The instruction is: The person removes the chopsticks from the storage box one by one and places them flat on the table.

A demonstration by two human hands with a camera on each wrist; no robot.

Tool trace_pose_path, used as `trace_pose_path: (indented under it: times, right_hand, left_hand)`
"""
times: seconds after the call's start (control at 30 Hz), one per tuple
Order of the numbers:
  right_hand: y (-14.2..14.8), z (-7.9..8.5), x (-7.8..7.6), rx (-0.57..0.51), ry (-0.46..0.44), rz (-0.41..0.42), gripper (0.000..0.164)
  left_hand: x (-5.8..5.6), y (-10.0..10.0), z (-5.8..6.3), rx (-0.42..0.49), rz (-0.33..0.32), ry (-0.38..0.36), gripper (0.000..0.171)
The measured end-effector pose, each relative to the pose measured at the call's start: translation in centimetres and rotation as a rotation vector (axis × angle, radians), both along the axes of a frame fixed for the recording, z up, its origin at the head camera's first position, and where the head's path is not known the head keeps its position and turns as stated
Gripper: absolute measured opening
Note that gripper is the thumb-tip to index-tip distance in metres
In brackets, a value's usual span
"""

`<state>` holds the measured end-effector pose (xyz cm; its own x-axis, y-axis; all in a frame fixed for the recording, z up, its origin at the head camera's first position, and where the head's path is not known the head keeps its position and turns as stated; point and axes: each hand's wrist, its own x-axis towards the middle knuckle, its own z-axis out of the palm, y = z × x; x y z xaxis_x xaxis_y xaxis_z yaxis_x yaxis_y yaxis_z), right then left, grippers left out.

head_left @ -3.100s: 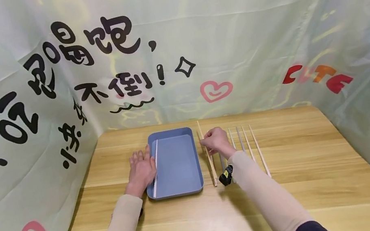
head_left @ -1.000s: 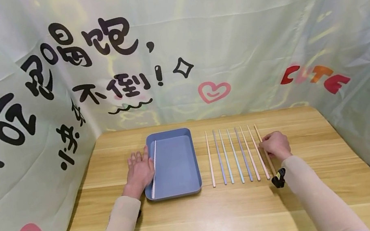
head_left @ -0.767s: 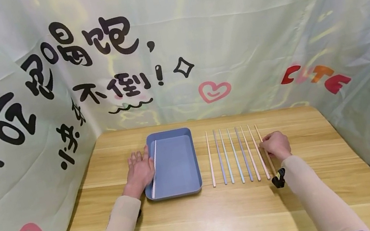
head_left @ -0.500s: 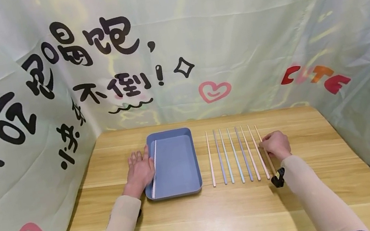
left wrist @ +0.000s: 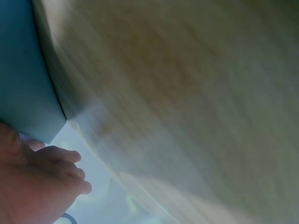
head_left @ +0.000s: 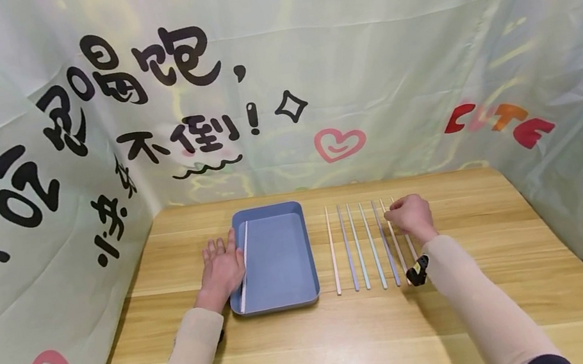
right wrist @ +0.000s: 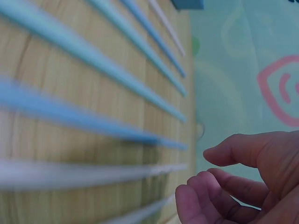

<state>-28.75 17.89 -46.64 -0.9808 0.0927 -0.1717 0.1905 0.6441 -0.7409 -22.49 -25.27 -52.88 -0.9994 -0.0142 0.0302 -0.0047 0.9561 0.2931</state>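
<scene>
My left hand (head_left: 220,269) lies with fingers extended against the left side of a shallow blue tray (head_left: 280,268). One pale pink-white chopstick (head_left: 245,268) lies along the tray's left side, inside it. Right of the tray, several pastel chopsticks stand in a row side by side, from a pink chopstick (head_left: 332,253) to a lavender-blue chopstick (head_left: 388,249). Over the right end of that row hovers my right hand (head_left: 413,216); the right wrist view shows its thumb and fingers apart, holding nothing. The tan chopstick at that end is hidden behind the hand and sleeve.
The wooden table (head_left: 327,351) is bounded by printed fabric walls (head_left: 393,60) at the back and both sides. Each wrist bears a small black camera, the right camera (head_left: 418,271) being close above the chopsticks' near ends.
My right hand carried a tan chopstick rightward from beside the tray to the row's right end. Since then it has let go and moved left and slightly away. The left hand stayed put.
</scene>
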Motion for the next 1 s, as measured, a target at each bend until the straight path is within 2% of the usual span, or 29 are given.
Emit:
trace_pose_path:
  times: [0.33,0.63,0.83,1.0]
  right_hand:
    - [-5.6,0.7,-0.6,-0.081,0.043,0.032,0.03]
    - [-10.8,1.1,-0.4,-0.112,0.051,0.072,0.03]
    - [-13.7,0.8,0.0,-0.115,0.067,0.095,0.026]
    - [-16.0,0.4,0.2,-0.072,0.1,0.117,0.019]
  left_hand:
    - [-0.1,0.0,0.1,-0.001,0.005,-0.016,0.063]
    - [-0.1,-0.1,0.1,0.01,0.006,-0.018,0.063]
    - [0.0,0.1,0.3,-0.01,0.006,-0.008,0.063]
    - [0.1,0.1,0.3,-0.009,0.007,0.008,0.063]
